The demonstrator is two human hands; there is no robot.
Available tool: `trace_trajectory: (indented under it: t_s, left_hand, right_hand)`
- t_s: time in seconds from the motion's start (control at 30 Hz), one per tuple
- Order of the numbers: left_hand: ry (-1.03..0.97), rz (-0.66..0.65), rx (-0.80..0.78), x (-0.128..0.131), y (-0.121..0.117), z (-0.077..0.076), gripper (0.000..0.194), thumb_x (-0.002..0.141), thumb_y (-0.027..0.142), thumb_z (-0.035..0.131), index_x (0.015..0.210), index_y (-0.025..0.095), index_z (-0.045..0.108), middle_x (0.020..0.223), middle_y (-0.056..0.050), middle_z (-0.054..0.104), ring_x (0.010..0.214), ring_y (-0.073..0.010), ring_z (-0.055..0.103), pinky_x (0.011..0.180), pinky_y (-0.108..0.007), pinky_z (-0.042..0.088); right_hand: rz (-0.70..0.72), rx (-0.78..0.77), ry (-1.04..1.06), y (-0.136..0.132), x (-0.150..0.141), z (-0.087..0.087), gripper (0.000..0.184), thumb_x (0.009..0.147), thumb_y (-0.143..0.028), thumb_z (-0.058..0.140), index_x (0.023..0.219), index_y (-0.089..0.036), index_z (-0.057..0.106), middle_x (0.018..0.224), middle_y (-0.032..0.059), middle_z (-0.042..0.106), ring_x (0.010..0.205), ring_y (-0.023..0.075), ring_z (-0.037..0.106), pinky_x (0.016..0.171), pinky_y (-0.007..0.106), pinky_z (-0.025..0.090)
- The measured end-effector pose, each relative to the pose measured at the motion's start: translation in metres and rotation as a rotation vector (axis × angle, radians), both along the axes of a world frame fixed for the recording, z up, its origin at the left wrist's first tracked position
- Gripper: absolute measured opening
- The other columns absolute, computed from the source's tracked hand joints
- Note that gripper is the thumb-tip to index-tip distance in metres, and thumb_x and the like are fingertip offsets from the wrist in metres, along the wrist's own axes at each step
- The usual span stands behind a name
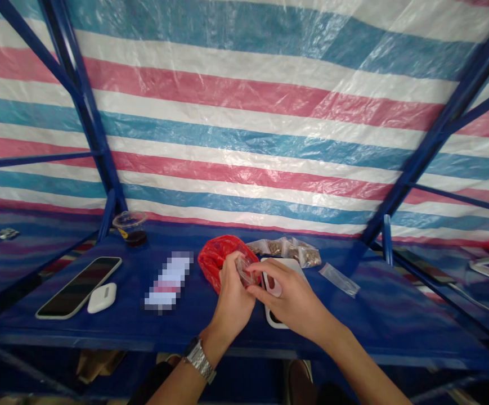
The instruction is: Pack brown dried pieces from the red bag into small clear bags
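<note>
Just above the counter (210, 322), the left hand (230, 295) and right hand (290, 293) are both partly closed, pinching a small clear plastic bag (245, 272) between them. A red plastic bag (219, 260) sits against the left hand, a white tray (277, 294) lies under the right hand, and packets of brown bits (284, 251) lie just beyond.

A seemingly clear bag (245, 271) is partly hidden.

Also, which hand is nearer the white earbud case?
Left. The left hand is to the right of the earbud case, past a blurred patch; the right hand is farther right still.
</note>
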State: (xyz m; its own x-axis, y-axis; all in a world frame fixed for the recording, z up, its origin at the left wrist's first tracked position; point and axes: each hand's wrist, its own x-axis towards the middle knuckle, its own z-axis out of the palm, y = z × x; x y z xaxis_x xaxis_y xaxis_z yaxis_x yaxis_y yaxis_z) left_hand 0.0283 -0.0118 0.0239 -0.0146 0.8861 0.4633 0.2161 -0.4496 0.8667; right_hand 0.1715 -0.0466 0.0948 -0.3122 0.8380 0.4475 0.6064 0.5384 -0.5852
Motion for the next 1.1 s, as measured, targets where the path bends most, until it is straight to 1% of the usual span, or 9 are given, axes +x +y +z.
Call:
trace_trajectory:
  t_s: [0.13, 0.2, 0.27, 0.43, 0.53, 0.6, 0.73, 0.9, 1.1]
  left_hand:
    - [0.174, 0.015, 0.056, 0.013, -0.010, -0.001, 0.060, 0.088, 0.019, 0.062, 0.143, 0.024, 0.039, 0.124, -0.011, 0.057, 0.117, -0.0272, 0.056, 0.104, -0.047, 0.045]
    - [0.274, 0.004, 0.115, 0.014, -0.011, 0.000, 0.082, 0.087, 0.025, 0.068, 0.156, 0.027, 0.024, 0.134, -0.013, 0.054, 0.125, -0.0303, 0.051, 0.109, -0.051, 0.040]
    - [0.382, -0.013, 0.176, 0.010, -0.010, 0.000, 0.095, 0.084, 0.031, 0.075, 0.160, 0.030, 0.018, 0.141, -0.013, 0.052, 0.131, -0.0330, 0.047, 0.112, -0.054, 0.038]
    - [0.596, 0.065, 0.155, -0.011, -0.005, -0.012, 0.060, 0.097, 0.039, 0.057, 0.153, 0.030, 0.040, 0.137, -0.012, 0.052, 0.128, -0.0330, 0.048, 0.108, -0.057, 0.041]
    - [0.631, 0.047, 0.154, -0.024, -0.006, -0.017, 0.047, 0.101, 0.039, 0.049, 0.147, 0.030, 0.048, 0.137, -0.011, 0.051, 0.131, -0.0316, 0.047, 0.110, -0.056, 0.040]
    - [0.634, 0.037, 0.152, -0.031, -0.008, -0.017, 0.044, 0.102, 0.039, 0.047, 0.145, 0.031, 0.050, 0.137, -0.010, 0.051, 0.131, -0.0304, 0.047, 0.111, -0.054, 0.040]
    - [0.631, 0.043, 0.141, -0.044, -0.009, -0.018, 0.039, 0.103, 0.037, 0.045, 0.141, 0.033, 0.053, 0.134, -0.009, 0.053, 0.127, -0.0292, 0.050, 0.108, -0.054, 0.042]
    - [0.598, 0.038, 0.145, -0.055, -0.001, -0.024, 0.030, 0.103, 0.034, 0.046, 0.127, 0.028, 0.062, 0.123, -0.008, 0.059, 0.120, -0.0281, 0.052, 0.107, -0.054, 0.044]
    - [0.590, 0.001, 0.201, -0.061, 0.008, -0.022, 0.029, 0.102, 0.030, 0.047, 0.124, 0.027, 0.065, 0.118, -0.008, 0.060, 0.115, -0.0272, 0.053, 0.105, -0.050, 0.046]
  right_hand:
    - [-0.129, 0.000, 0.070, 0.000, 0.023, -0.008, 0.016, 0.097, -0.032, 0.060, 0.097, -0.024, 0.073, 0.093, 0.0018, 0.074, 0.077, 0.0162, 0.065, 0.071, 0.027, 0.049]
    - [-0.254, -0.010, 0.119, 0.009, 0.043, -0.011, 0.020, 0.096, -0.039, 0.060, 0.097, -0.023, 0.073, 0.087, 0.0017, 0.075, 0.069, 0.0164, 0.063, 0.067, 0.028, 0.049]
    - [-0.357, -0.045, 0.131, 0.020, 0.066, -0.019, 0.026, 0.094, -0.044, 0.059, 0.095, -0.022, 0.073, 0.081, 0.0020, 0.074, 0.066, 0.0180, 0.063, 0.066, 0.030, 0.049]
    - [-0.422, -0.116, -0.062, 0.037, 0.106, -0.054, 0.027, 0.092, -0.038, 0.056, 0.091, -0.018, 0.074, 0.089, 0.0065, 0.076, 0.084, 0.0225, 0.068, 0.079, 0.034, 0.050]
    - [-0.433, -0.070, -0.080, 0.035, 0.119, -0.069, 0.035, 0.093, -0.041, 0.056, 0.110, -0.017, 0.074, 0.095, 0.0079, 0.074, 0.090, 0.0227, 0.068, 0.085, 0.036, 0.051]
    - [-0.476, -0.034, -0.022, 0.031, 0.128, -0.073, 0.040, 0.094, -0.043, 0.053, 0.119, -0.017, 0.071, 0.100, 0.0088, 0.074, 0.092, 0.0229, 0.067, 0.087, 0.037, 0.051]
    - [-0.594, 0.010, 0.089, 0.025, 0.141, -0.073, 0.039, 0.096, -0.044, 0.048, 0.107, -0.018, 0.075, 0.108, 0.0113, 0.075, 0.093, 0.0237, 0.068, 0.087, 0.037, 0.051]
    - [-0.723, 0.025, 0.183, 0.025, 0.139, -0.074, 0.041, 0.095, -0.047, 0.049, 0.104, -0.017, 0.076, 0.097, 0.0109, 0.077, 0.081, 0.0236, 0.066, 0.080, 0.036, 0.051]
    - [-0.628, 0.135, 0.206, 0.034, 0.124, -0.081, 0.036, 0.095, -0.045, 0.052, 0.099, -0.018, 0.076, 0.097, 0.0105, 0.077, 0.086, 0.0253, 0.068, 0.082, 0.036, 0.051]
